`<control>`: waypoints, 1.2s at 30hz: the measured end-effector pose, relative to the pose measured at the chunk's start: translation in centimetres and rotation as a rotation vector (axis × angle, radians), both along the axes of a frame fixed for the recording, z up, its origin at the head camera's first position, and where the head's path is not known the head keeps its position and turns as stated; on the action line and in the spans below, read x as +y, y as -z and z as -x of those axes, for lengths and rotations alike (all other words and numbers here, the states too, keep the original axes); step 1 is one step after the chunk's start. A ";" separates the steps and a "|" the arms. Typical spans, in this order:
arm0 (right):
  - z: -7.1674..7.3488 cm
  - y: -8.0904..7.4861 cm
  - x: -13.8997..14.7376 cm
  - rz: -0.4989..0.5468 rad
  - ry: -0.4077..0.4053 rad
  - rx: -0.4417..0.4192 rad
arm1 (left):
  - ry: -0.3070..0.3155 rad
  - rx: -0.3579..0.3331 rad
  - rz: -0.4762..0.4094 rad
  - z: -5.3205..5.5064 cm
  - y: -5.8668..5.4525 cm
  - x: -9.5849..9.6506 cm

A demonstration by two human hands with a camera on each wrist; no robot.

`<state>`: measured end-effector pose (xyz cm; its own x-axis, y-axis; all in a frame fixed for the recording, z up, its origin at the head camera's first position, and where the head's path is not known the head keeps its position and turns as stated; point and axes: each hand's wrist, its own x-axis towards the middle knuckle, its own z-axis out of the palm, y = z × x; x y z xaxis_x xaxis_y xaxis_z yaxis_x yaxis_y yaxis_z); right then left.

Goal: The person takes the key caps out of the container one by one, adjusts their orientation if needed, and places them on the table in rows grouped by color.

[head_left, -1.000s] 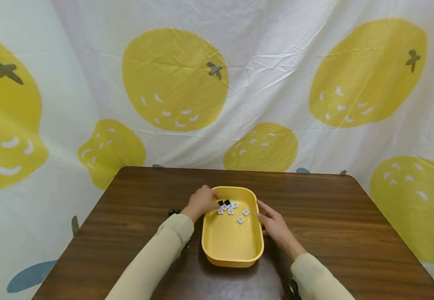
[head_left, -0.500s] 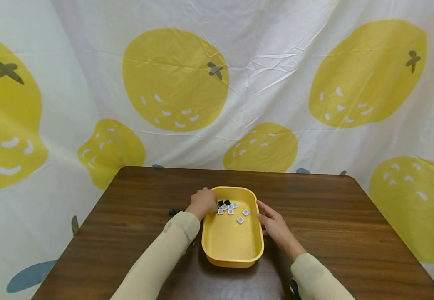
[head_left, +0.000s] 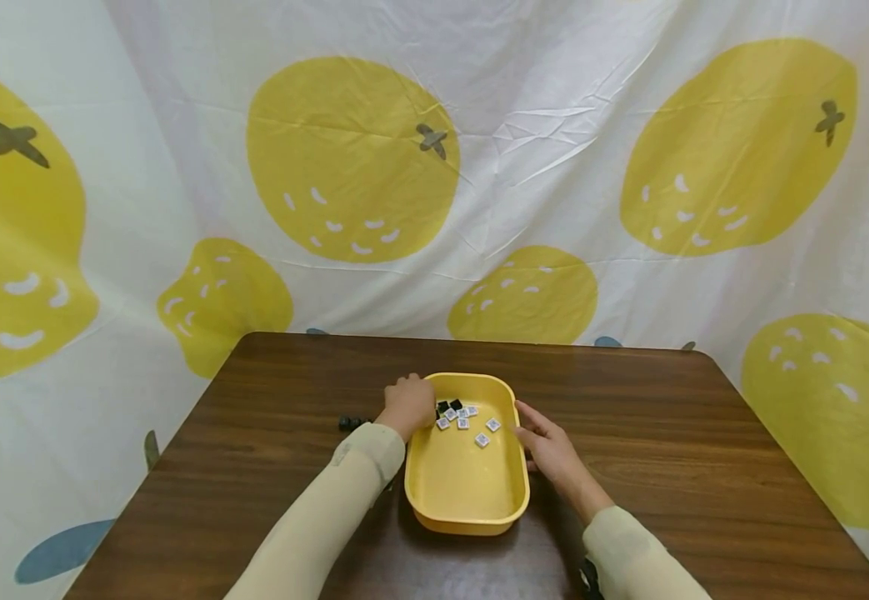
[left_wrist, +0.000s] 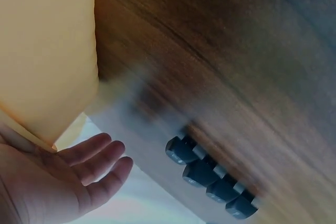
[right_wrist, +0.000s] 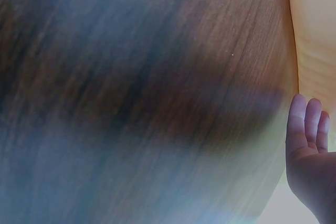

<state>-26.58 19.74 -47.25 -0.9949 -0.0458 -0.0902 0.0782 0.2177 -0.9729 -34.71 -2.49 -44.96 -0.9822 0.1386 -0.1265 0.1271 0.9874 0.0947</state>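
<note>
Overhanging the left rim of the yellow tub (head_left: pixel 467 490) on the table (head_left: pixel 704 475), the left hand (head_left: pixel 409 406) hides its inner fingertips from my head view; I can't tell if they pinch anything. Tiles (head_left: pixel 463 423) lie inside, nearby; the right hand (head_left: pixel 553 454) touches the opposite rim. My left-wrist view shows loose fingers outside, near four dark knobs (left_wrist: pixel 222 190); my right-wrist view, relaxed, straight fingers against the tub.
</note>
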 end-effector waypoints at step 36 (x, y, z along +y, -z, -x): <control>-0.1 -0.1 -0.1 0.032 -0.013 -0.004 | 0.143 0.208 -0.753 -0.1 -1.4 -2.2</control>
